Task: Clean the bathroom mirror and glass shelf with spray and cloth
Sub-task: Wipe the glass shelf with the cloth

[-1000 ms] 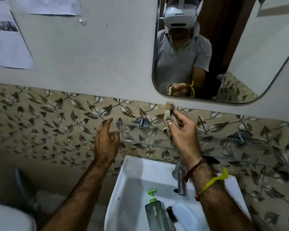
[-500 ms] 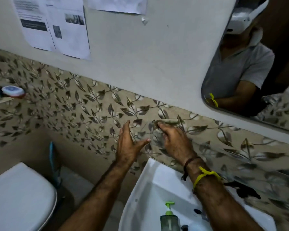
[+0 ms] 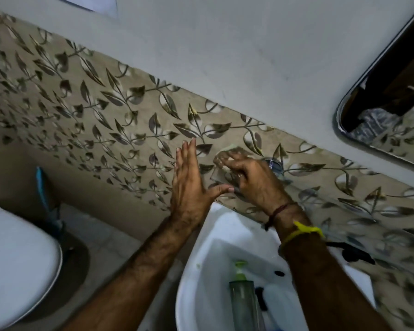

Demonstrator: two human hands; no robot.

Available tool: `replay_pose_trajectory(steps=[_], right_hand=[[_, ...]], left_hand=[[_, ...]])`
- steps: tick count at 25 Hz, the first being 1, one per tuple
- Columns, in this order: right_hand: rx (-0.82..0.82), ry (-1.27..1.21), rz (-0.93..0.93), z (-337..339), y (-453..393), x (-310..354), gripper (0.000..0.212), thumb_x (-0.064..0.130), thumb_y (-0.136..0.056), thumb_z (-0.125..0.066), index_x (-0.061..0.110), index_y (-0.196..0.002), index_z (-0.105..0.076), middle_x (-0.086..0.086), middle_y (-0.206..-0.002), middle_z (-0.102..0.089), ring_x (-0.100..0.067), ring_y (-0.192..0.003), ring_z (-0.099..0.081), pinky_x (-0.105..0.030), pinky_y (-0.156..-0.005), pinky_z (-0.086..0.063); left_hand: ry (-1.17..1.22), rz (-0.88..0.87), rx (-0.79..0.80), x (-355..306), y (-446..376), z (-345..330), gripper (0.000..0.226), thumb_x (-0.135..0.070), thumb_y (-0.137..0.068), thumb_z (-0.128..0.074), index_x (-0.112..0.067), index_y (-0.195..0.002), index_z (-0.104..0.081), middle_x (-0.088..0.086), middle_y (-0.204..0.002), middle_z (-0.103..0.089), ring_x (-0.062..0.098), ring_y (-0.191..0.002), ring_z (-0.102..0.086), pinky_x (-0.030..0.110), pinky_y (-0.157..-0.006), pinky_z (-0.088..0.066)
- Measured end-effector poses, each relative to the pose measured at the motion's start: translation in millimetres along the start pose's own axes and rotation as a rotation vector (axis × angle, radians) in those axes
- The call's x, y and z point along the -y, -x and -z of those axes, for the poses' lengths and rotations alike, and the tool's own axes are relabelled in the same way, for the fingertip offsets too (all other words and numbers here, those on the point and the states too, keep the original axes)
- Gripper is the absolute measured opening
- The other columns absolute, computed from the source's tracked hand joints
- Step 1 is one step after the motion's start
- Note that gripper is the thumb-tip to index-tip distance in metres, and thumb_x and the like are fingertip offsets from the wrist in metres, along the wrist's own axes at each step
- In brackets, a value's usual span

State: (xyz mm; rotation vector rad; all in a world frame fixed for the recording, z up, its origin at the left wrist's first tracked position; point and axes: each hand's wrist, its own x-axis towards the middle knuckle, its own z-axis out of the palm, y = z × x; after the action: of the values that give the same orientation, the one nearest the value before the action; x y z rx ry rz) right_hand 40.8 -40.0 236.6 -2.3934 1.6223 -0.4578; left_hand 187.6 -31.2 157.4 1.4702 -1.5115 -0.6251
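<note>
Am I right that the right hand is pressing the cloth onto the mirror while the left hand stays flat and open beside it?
Not quite. The head view shows the right hand pressing the cloth onto the left end of the glass shelf, not the mirror, which hangs untouched up to the right. The left hand is flat and open beside it, as you said.

- One cam only, head-worn, wide-angle; no 2nd view to overlap.
- Looks fwd & down, tilted, toward tiled wall (image 3: 105, 120) above sink (image 3: 201, 278).
- Close range: both forearms fill lower frame; mirror (image 3: 392, 96) corner cut off at top right.
</note>
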Motion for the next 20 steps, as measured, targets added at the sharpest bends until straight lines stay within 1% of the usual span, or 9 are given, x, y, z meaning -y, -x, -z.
replay_pose_trajectory(steps=[3, 4, 7, 8, 11, 13, 14, 16, 20], right_hand=[[0.151, -0.102, 0.028, 0, 0, -6, 0.051, -0.012, -0.087, -0.055, 0.020, -0.126, -0.066, 0.009, -0.149, -0.048, -0.003, -0.142, -0.032, -0.024, -0.121, -0.021], [0.149, -0.106, 0.011, -1, 4, -9, 0.050, -0.011, -0.087, -0.056, 0.022, -0.124, -0.068, 0.010, -0.148, -0.050, -0.001, -0.140, -0.034, -0.024, -0.120, -0.024], [-0.021, 0.030, -0.042, -6, -3, -11, 0.053, -0.004, -0.085, -0.058, 0.027, -0.128, -0.065, 0.010, -0.147, -0.052, -0.009, -0.139, -0.043, -0.026, -0.117, -0.033], [-0.021, 0.045, -0.023, -5, -8, -7, 0.055, -0.003, -0.084, -0.057, 0.027, -0.129, -0.064, 0.008, -0.146, -0.053, -0.012, -0.138, -0.044, -0.027, -0.117, -0.033], [0.141, -0.111, 0.035, 1, -5, -8, 0.045, -0.005, -0.086, -0.060, 0.020, -0.123, -0.069, 0.007, -0.145, -0.053, -0.010, -0.140, -0.041, -0.025, -0.118, -0.027], [0.093, -0.115, -0.023, 3, 9, -12, 0.042, -0.003, -0.087, -0.061, 0.023, -0.117, -0.072, 0.010, -0.139, -0.059, -0.009, -0.133, -0.049, -0.032, -0.115, -0.038], [0.013, -0.052, -0.067, 3, 10, -12, 0.039, 0.002, -0.087, -0.063, 0.028, -0.116, -0.072, 0.011, -0.135, -0.062, -0.011, -0.127, -0.055, -0.034, -0.109, -0.045], [-0.102, 0.090, -0.086, 1, 1, -8, 0.041, 0.012, -0.087, -0.066, 0.034, -0.121, -0.068, 0.011, -0.132, -0.064, -0.015, -0.122, -0.059, -0.031, -0.102, -0.049], [-0.021, 0.021, 0.021, 2, -5, -5, 0.052, 0.014, -0.077, -0.076, 0.033, -0.125, -0.067, 0.008, -0.133, -0.063, -0.015, -0.123, -0.058, -0.033, -0.103, -0.049]], left_hand=[[-0.031, 0.029, 0.019, -5, -1, 6, 0.144, -0.082, -0.044, -0.061, -0.023, -0.157, 0.006, 0.005, -0.167, 0.006, 0.021, -0.154, 0.011, 0.050, -0.124, -0.013], [-0.039, 0.033, 0.030, -8, -1, 7, 0.145, -0.080, -0.044, -0.062, -0.023, -0.157, 0.008, 0.005, -0.167, 0.008, 0.021, -0.153, 0.013, 0.050, -0.124, -0.011], [-0.064, 0.059, 0.046, -13, -3, 10, 0.147, -0.077, -0.042, -0.064, -0.023, -0.157, 0.010, 0.008, -0.166, 0.011, 0.024, -0.153, 0.015, 0.054, -0.124, -0.011], [-0.078, 0.063, 0.050, -13, -4, 10, 0.147, -0.076, -0.043, -0.066, -0.024, -0.157, 0.010, 0.008, -0.166, 0.012, 0.024, -0.153, 0.015, 0.056, -0.123, -0.013], [-0.107, 0.070, 0.047, -14, -2, 8, 0.145, -0.068, -0.049, -0.078, -0.027, -0.157, 0.010, 0.006, -0.166, 0.014, 0.023, -0.152, 0.017, 0.059, -0.122, -0.013], [-0.111, 0.076, 0.042, -15, -3, 8, 0.145, -0.063, -0.051, -0.083, -0.027, -0.156, 0.010, 0.006, -0.166, 0.015, 0.023, -0.152, 0.017, 0.058, -0.122, -0.012], [-0.113, 0.077, 0.039, -15, -3, 8, 0.145, -0.064, -0.050, -0.082, -0.027, -0.156, 0.010, 0.006, -0.166, 0.014, 0.024, -0.152, 0.017, 0.058, -0.123, -0.012], [-0.122, 0.068, 0.029, -17, 0, 8, 0.145, -0.071, -0.048, -0.074, -0.024, -0.157, 0.009, 0.008, -0.166, 0.012, 0.025, -0.153, 0.015, 0.058, -0.123, -0.012], [-0.123, 0.045, 0.023, -20, 6, 5, 0.141, -0.079, -0.048, -0.061, -0.021, -0.157, 0.007, 0.010, -0.166, 0.008, 0.026, -0.153, 0.012, 0.056, -0.123, -0.011]])
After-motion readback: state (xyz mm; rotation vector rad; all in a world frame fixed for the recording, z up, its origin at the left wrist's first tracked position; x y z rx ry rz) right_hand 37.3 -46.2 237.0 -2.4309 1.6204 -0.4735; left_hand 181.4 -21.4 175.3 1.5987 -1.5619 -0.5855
